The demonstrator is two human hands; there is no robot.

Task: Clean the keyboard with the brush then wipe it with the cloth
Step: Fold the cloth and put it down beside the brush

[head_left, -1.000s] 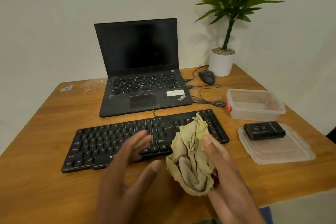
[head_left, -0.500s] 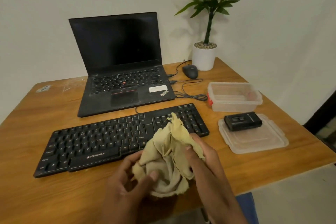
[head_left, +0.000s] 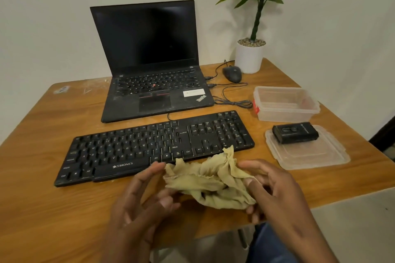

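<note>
A crumpled beige cloth (head_left: 210, 181) is held between both hands just in front of the black keyboard (head_left: 149, 145). My left hand (head_left: 141, 203) pinches the cloth's left edge with thumb and fingers. At the cloth's right side, my right hand (head_left: 275, 190) grips it with the fingers curled underneath. The keyboard lies flat across the middle of the wooden table (head_left: 42, 130); the cloth's top corner overlaps its near edge below the arrow keys. A black boxy item (head_left: 295, 132), possibly the brush, rests on a clear lid.
An open black laptop (head_left: 149, 66) stands behind the keyboard. A mouse (head_left: 232, 73) with trailing cables and a potted plant (head_left: 250, 53) sit at the back right. A clear plastic tub (head_left: 285, 103) and its lid (head_left: 307, 153) lie to the right.
The cloth has been pulled wider and flatter between the hands, and it sits lower, off the keyboard's number pad. The left hand, open and apart at first, now holds the cloth.
</note>
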